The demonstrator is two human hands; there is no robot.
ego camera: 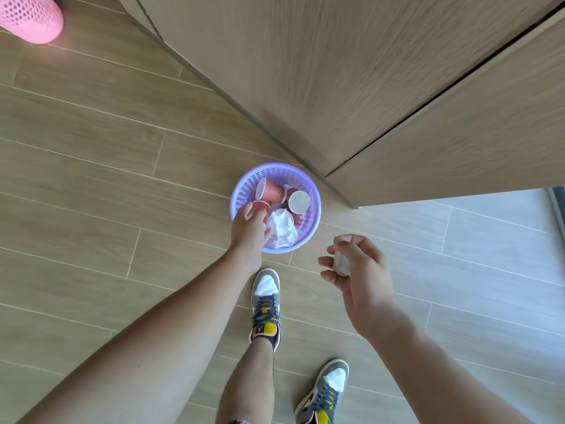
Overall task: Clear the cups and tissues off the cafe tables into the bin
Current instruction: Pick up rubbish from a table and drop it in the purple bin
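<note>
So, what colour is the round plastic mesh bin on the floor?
Light purple. The round plastic mesh bin shows best in the head view, the only view here.

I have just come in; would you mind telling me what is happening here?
A person stands over a purple bin on the floor, which contains red cups and a white tissue. The left hand reaches over its rim, fingers at a nearer cup; whether they grip it is unclear. The right hand holds a crumpled tissue beside the bin, not yet over it.
</note>
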